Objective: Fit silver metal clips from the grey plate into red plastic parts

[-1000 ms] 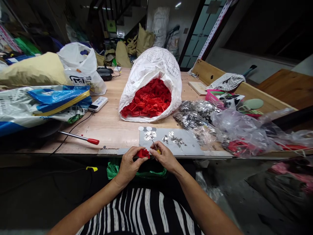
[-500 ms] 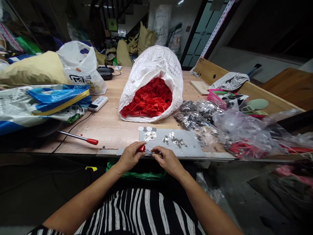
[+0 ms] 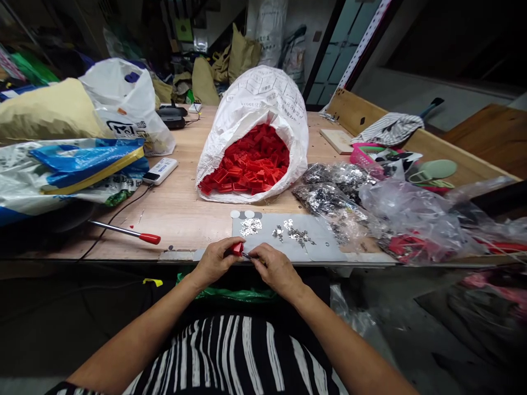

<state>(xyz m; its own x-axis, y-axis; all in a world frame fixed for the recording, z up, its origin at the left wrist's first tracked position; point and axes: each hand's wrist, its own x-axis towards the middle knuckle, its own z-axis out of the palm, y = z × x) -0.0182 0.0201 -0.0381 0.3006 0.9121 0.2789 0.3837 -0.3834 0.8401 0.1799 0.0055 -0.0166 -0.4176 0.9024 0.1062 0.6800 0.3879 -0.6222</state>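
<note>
1. Lower centre of the frame, and there was the small red piece [image 3: 237,249], held up at the front edge of the tabletop [image 3: 185,211]!
2. The left hand [image 3: 214,260] had its grip closed on that piece, thumb against fingers; the right hand [image 3: 274,269] had its grip closed round a slim tool [image 3: 246,255], metal end right at the piece. Touching or just short? Impossible to tell.
3. As for handling, the piece looked light, stiff and plasticky, perhaps a touch slick; its outer walls seemed the place to pinch, leaving the end toward the tool free.
4. Just beyond, centre frame, shiny metal bits [image 3: 251,226] lay on a grey mat [image 3: 325,227], below a white sack [image 3: 267,96] packed with red pieces [image 3: 253,167].
5. Now the lettering! The sack carried printed characters and digits, too blurred to read surely; upper left, the white carrier bag [image 3: 119,88] showed bold black letters, partly creased away. The white device [image 3: 162,170] bore small, illegible print.
</note>
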